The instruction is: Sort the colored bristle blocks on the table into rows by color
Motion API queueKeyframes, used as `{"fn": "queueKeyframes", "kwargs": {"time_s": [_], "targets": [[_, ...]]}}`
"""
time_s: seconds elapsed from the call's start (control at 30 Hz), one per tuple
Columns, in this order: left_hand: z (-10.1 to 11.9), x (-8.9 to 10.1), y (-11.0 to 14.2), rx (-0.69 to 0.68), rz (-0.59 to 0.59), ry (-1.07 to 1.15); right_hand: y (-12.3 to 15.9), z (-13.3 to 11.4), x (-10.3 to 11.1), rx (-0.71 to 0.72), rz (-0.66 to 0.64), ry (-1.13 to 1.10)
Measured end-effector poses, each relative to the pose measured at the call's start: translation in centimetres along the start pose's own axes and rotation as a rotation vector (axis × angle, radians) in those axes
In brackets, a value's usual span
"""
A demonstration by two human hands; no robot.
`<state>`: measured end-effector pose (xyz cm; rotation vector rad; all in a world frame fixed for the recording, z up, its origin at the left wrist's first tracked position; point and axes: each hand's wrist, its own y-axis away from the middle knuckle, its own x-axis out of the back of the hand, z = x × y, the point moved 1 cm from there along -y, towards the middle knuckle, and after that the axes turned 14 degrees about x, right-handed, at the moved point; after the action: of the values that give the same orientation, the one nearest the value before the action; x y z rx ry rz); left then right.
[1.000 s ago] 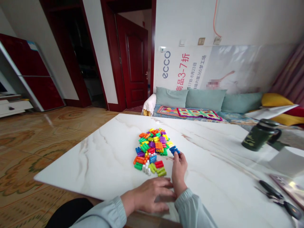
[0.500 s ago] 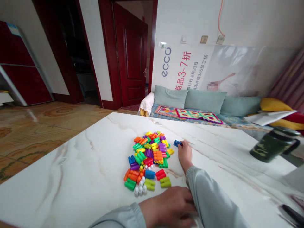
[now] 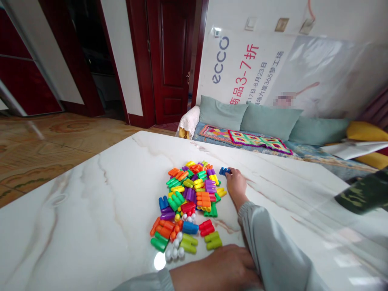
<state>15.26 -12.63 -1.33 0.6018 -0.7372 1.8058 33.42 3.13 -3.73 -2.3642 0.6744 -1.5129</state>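
Note:
A heap of colourful plastic blocks (image 3: 190, 202) lies in the middle of the white marble table (image 3: 91, 210). My right hand (image 3: 235, 186) reaches along the heap's right side, its fingertips pinched on a blue block (image 3: 224, 171) at the heap's far right corner. My left hand (image 3: 221, 268) rests flat on the table at the near edge, just below the heap, fingers together and holding nothing. Grey sleeves cover both arms.
A dark green camouflage mug (image 3: 363, 194) stands at the table's right edge, partly cut off. Behind the table is a sofa with teal cushions (image 3: 266, 121) and a colourful mat. A dark red door (image 3: 172, 60) stands beyond the floor at left.
My right hand carried the blue block from beside the heap's right edge forward to its far corner. The camera moved closer and lower. My left hand stayed on the table.

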Motion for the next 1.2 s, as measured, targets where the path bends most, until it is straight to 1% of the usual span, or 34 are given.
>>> {"fn": "queueKeyframes", "kwargs": {"time_s": [0.17, 0.27, 0.37, 0.43, 0.47, 0.5, 0.53, 0.63, 0.7, 0.73, 0.8, 0.87, 0.93, 0.97, 1.0, 1.1, 1.2], "targets": [[-0.2, -0.3, 0.1, 0.001, 0.006, 0.014, 0.2, 0.5, -0.2, -0.041, 0.119, -0.143], [-0.8, -0.8, -0.3, -0.037, -0.004, -0.063, 0.7, 1.4, -0.3, -0.089, 0.221, -0.271], [-1.1, -1.2, -0.6, -0.081, -0.004, -0.143, 1.4, 2.2, 0.0, -0.144, 0.287, -0.389], [-1.2, -1.4, -0.6, -0.104, 0.011, -0.15, 1.8, 1.8, 0.8, -0.162, 0.351, -0.483], [-1.2, -1.5, -0.5, -0.108, 0.023, -0.141, 2.0, 1.3, 1.4, -0.148, 0.385, -0.539], [-1.2, -1.6, -0.4, -0.106, 0.041, -0.126, 2.2, 0.5, 2.0, -0.115, 0.418, -0.599], [-1.2, -1.7, -0.4, -0.099, 0.06, -0.111, 2.5, -0.6, 2.7, -0.051, 0.42, -0.645], [-1.4, -2.2, -0.2, -0.084, 0.101, -0.089, 4.4, -4.2, 4.9, 0.18, 0.322, -0.724], [-1.5, -2.5, -0.1, -0.076, 0.093, -0.107, 6.2, -6.3, 6.1, 0.357, 0.304, -0.716], [-1.6, -2.6, -0.1, -0.06, 0.077, -0.127, 7.2, -7.2, 6.5, 0.472, 0.255, -0.698], [-1.5, -2.7, -0.1, -0.011, 0.03, -0.163, 9.0, -8.8, 7.2, 0.712, 0.081, -0.668], [-1.3, -2.6, 0.1, 0.041, -0.024, -0.158, 10.1, -10.0, 7.7, 0.884, -0.116, -0.638], [-1.1, -2.5, 0.2, 0.089, -0.069, -0.107, 10.5, -10.9, 7.8, 0.964, -0.269, -0.569], [-1.1, -2.5, 0.3, 0.107, -0.088, -0.079, 10.6, -11.3, 7.7, 0.979, -0.32, -0.521], [-1.0, -2.5, 0.4, 0.126, -0.098, -0.061, 10.6, -11.5, 7.7, 0.983, -0.347, -0.471], [-1.0, -2.5, 0.4, 0.15, -0.116, -0.062, 10.6, -11.8, 7.3, 0.995, -0.376, -0.35], [-1.0, -2.5, 0.4, 0.162, -0.135, -0.072, 10.8, -11.8, 7.3, 1.027, -0.407, -0.297]]}}
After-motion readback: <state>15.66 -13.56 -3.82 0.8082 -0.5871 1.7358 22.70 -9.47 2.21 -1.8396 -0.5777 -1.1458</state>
